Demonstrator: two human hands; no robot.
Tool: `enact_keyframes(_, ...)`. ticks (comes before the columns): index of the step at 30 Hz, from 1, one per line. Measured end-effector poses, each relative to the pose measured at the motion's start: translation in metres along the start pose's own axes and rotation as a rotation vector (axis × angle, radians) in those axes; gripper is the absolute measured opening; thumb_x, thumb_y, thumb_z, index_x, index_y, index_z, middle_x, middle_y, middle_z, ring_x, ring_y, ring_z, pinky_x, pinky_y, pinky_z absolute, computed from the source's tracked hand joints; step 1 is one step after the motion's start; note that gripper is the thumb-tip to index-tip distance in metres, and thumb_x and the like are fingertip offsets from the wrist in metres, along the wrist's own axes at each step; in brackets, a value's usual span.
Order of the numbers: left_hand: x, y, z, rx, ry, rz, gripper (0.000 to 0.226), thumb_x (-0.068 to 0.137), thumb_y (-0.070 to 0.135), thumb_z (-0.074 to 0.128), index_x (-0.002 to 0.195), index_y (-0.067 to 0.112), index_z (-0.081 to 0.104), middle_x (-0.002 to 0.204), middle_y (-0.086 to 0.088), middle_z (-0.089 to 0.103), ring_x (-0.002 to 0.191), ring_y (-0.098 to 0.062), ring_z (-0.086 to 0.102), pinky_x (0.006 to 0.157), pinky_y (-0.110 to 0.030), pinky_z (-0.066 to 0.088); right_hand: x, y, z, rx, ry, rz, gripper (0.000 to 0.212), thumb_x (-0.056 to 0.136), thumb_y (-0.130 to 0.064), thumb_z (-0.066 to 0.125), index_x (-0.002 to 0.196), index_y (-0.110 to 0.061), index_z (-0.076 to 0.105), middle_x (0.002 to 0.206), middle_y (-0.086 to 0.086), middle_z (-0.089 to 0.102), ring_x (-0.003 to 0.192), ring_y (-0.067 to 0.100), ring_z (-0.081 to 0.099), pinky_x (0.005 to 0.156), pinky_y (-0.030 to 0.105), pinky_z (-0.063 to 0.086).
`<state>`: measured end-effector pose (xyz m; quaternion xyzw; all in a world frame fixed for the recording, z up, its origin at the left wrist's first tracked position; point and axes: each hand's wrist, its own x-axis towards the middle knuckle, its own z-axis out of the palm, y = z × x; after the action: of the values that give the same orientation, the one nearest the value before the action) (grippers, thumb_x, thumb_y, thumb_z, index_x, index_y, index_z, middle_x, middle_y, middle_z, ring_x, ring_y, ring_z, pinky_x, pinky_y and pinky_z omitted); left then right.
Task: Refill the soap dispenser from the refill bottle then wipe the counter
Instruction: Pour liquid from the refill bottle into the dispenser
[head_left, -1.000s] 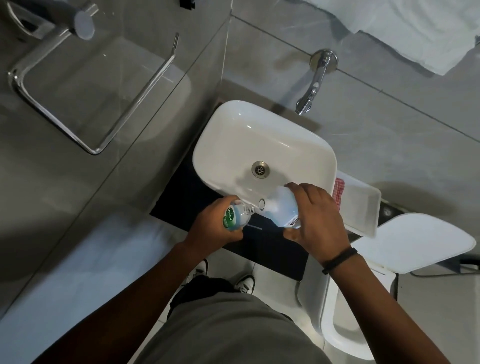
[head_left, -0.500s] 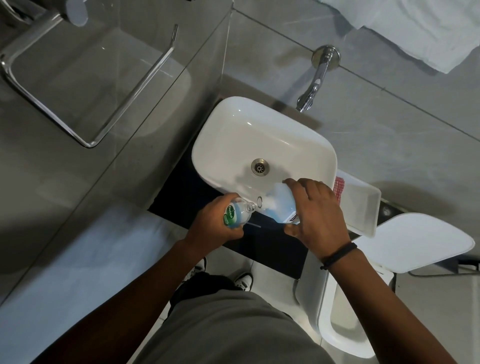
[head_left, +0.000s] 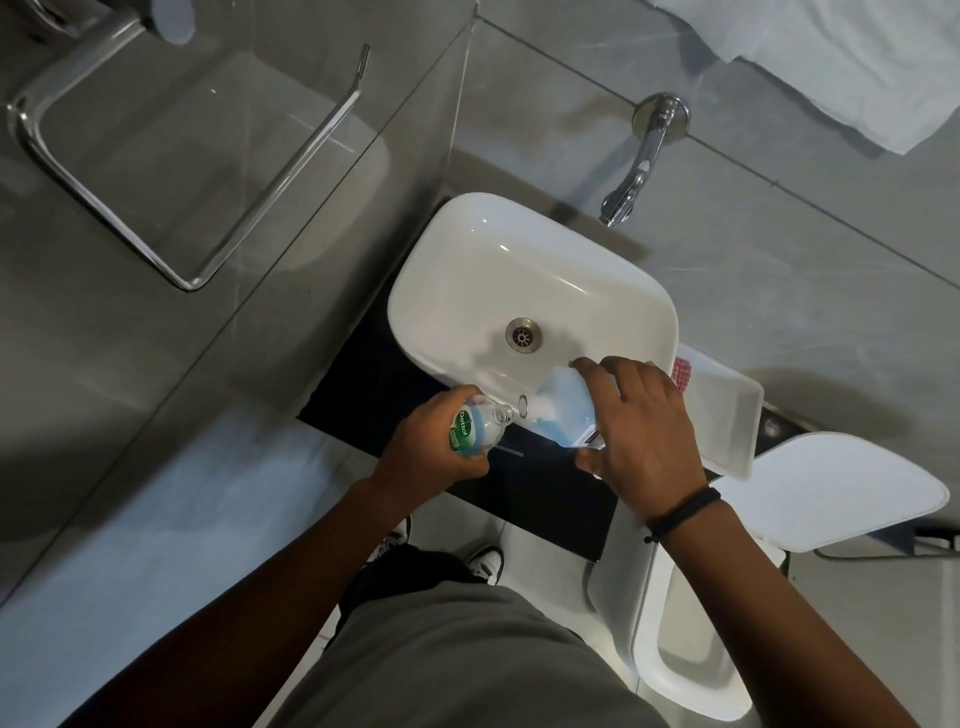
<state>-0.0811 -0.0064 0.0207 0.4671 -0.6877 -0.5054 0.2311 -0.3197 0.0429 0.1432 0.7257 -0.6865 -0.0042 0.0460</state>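
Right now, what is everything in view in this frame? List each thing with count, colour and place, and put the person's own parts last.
sink: 1, white, on the dark counter, centre
drain: 1, metal, in the sink's bottom
tap: 1, chrome, on the wall above the sink
counter: 1, black, under the sink
soap dispenser: 1, clear with green label, open neck, in the left hand
refill bottle: 1, pale blue, tilted toward the dispenser
tray: 1, white, right of the sink
cloth: 1, red checked, in the tray
towel: 1, white, top right
toilet: 1, white, lid up, lower right
left hand: around the dispenser
right hand: around the refill bottle
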Motion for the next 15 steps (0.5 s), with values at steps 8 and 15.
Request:
enact_keyframes(8, 0.0, -0.0023, 0.0007, 0.014, 0.0, -0.01, 0.07, 0.064, 0.021, 0.087, 0.128, 0.029, 0.062, 0.109, 0.008, 0.065, 0.094, -0.011, 0.07, 0.077, -0.032, 0.064, 0.0009, -0.002, -0.0013, -0.024, -0.006, -0.01, 0.109, 0.042, -0.041, 0.104, 0.135, -0.018, 0.051, 0.123, 0.014, 0.065, 0.11, 0.037, 0.063, 0.103, 0.054, 0.05)
enact_keyframes(15, -0.0024, -0.0055, 0.0022, 0.018, 0.006, -0.001, 0.07, 0.064, 0.016, 0.087, 0.129, 0.026, 0.064, 0.109, 0.006, 0.066, 0.094, -0.011, 0.071, 0.077, -0.034, 0.064, 0.0006, -0.0014, -0.004, -0.024, -0.012, -0.016, 0.109, 0.042, -0.039, 0.104, 0.135, -0.018, 0.05, 0.123, 0.014, 0.064, 0.111, 0.037, 0.061, 0.104, 0.054, 0.049)
